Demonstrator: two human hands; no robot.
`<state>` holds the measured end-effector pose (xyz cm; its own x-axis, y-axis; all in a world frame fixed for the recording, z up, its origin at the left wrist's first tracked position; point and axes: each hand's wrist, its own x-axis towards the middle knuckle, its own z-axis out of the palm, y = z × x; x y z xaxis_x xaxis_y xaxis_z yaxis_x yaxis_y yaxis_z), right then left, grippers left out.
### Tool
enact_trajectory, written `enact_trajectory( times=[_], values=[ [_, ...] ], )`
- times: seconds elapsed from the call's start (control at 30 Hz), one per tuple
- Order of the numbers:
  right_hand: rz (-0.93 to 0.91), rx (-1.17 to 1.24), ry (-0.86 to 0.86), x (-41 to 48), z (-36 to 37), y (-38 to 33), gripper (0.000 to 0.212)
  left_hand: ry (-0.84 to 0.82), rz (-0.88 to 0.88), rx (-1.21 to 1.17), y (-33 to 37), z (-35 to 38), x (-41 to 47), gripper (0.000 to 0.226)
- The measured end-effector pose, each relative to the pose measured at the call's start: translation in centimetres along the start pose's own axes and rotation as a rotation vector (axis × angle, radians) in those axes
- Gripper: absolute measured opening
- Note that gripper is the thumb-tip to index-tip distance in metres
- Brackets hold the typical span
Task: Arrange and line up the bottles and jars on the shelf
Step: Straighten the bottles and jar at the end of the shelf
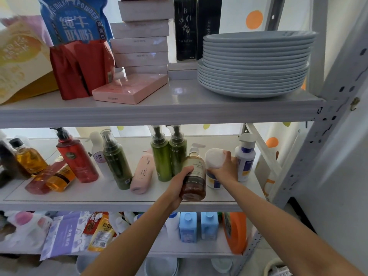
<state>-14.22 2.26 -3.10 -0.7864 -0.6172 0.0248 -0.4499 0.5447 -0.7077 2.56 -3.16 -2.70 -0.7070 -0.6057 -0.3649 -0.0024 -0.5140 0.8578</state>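
On the middle shelf [111, 203], my left hand [180, 180] grips a brown pump bottle [195, 176] near the front edge. My right hand [225, 166] holds a white jar [214, 158] with a blue label, just right of it. A white and blue bottle [246, 158] stands behind the jar. Two light green pump bottles [168, 154] stand upright behind the brown one. A pink bottle [143, 172] lies tilted to their left. Further left stand a dark green bottle [116, 162], a small white bottle [97, 150] and a red pump bottle [76, 158].
Amber bottles [29, 158] stand and lie [59, 178] at the far left. The upper shelf holds stacked blue-grey plates [254, 62], boxes [139, 46] and pouches [73, 20]. The lower shelf has blue containers [188, 226], an orange jug [237, 232] and packets. The metal upright [326, 124] stands at right.
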Motion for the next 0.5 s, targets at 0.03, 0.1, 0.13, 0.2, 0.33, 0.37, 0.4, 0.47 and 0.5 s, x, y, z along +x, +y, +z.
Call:
enact_trajectory(
  times=[0.03, 0.1, 0.13, 0.2, 0.33, 0.37, 0.4, 0.47, 0.5],
  values=[
    [0.006, -0.011, 0.013, -0.1, -0.2, 0.1, 0.087, 0.005, -0.007, -0.001, -0.1, 0.2, 0.3, 0.056],
    [0.007, -0.025, 0.037, -0.3, -0.5, 0.3, 0.087, 0.006, -0.022, -0.006, -0.2, 0.6, 0.9, 0.052],
    [0.004, -0.026, 0.05, -0.5, -0.6, 0.4, 0.087, 0.004, -0.032, -0.017, -0.3, 0.9, 1.2, 0.05],
    [0.0, -0.042, 0.072, -1.1, -0.6, 0.4, 0.085, 0.001, -0.044, -0.037, -0.5, 1.3, 1.6, 0.049],
    [-0.028, -0.223, 0.03, -1.8, -1.4, 0.6, 0.083, 0.006, -0.053, -0.098, -0.6, 1.5, 2.2, 0.051],
    [-0.062, -0.305, 0.011, -1.9, -1.9, 0.6, 0.083, 0.007, -0.06, -0.11, -0.6, 1.4, 2.3, 0.05],
    [-0.096, -0.393, -0.006, -2.0, -2.3, 0.5, 0.082, 0.013, -0.068, -0.114, -0.6, 1.3, 2.6, 0.051],
    [-0.144, -0.517, -0.001, -2.5, -3.0, 0.3, 0.081, 0.022, -0.083, -0.109, -0.7, 1.2, 2.9, 0.051],
    [-0.165, -0.531, 0.037, -2.9, -3.2, 0.2, 0.078, 0.022, -0.091, -0.107, -0.8, 1.1, 3.1, 0.05]
  ],
)
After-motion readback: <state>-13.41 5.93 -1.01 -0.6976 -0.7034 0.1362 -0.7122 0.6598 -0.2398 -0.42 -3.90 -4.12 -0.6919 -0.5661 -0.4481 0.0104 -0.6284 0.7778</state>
